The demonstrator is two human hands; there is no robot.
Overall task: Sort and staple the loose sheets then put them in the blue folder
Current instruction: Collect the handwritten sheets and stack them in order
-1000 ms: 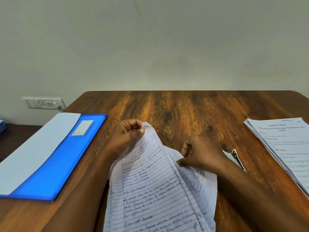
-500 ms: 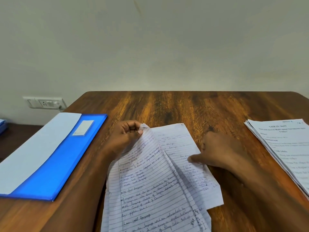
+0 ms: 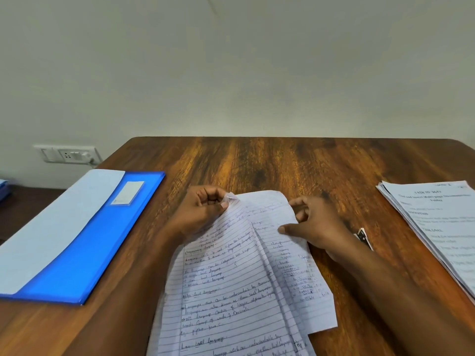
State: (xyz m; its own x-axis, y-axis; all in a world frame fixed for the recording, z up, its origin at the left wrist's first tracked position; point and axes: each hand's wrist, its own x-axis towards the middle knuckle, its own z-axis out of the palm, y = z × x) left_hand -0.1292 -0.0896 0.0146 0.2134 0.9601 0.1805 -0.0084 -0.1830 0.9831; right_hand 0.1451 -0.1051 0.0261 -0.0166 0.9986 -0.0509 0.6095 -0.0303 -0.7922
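— Sheets: where are they relative to the blue folder [image 3: 77, 242]?
— I see the handwritten sheets [image 3: 231, 286] just right of it on the table [image 3: 282, 163].
— Hands?
— Left hand [image 3: 203, 211] pinches their top corner; right hand [image 3: 313, 224] presses one sheet, fingers spread.

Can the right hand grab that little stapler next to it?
Probably yes. The right hand rests on the handwritten lined sheets, and the small black-and-silver stapler lies right beside its wrist, with nothing between them.
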